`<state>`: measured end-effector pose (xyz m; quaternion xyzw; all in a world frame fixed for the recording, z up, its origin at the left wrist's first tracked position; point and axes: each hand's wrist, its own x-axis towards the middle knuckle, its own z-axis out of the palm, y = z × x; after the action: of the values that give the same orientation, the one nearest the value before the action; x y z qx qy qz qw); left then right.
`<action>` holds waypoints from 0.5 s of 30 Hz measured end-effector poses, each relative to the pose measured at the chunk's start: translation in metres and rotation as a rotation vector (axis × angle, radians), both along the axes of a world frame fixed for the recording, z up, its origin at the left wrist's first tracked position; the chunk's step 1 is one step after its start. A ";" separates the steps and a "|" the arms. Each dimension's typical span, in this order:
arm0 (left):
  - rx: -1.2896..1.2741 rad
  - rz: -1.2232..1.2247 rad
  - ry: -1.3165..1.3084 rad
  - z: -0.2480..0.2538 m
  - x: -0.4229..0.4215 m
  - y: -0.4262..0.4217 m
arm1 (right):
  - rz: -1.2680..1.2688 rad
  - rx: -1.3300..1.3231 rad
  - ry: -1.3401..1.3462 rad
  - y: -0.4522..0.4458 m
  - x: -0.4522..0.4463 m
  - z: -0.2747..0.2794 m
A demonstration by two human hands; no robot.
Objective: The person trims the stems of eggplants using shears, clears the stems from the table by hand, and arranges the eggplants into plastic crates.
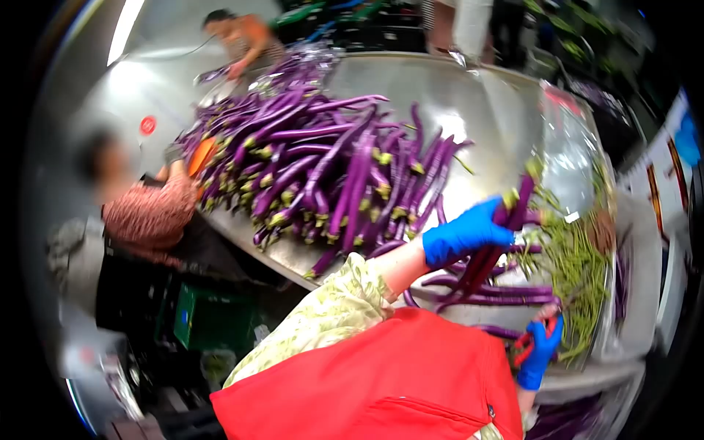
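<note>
My left hand (469, 233), in a blue glove, is wrapped round several long purple eggplants (484, 265) held slanting over the metal table (367, 73). My right hand (541, 348), also gloved in blue, is closed on a red-handled tool (525, 345) near the table's right front edge; its tip is hard to make out. Between the hands, several eggplants (506, 295) lie side by side on the metal. A large heap of eggplants (315, 154) lies to the left. Beside my right hand spreads a pile of thin green beans (568, 282).
A person in a pink top (150, 213) is at the left edge of the table, and another person (246, 44) at the far left end. Plastic bags (568, 161) lie at the right. A green crate (213, 317) stands below at the left, a pale bin (634, 293) at the right.
</note>
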<state>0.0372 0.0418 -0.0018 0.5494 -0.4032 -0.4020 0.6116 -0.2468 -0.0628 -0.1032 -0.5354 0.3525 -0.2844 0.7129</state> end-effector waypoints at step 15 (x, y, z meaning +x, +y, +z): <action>-0.804 1.342 0.442 0.077 0.423 0.321 | 0.074 -0.277 0.071 0.000 0.023 -0.003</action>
<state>0.4605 0.3630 0.0757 0.3201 0.0288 0.1269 0.9384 -0.2240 -0.0629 -0.1058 -0.6508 0.3149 -0.2848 0.6294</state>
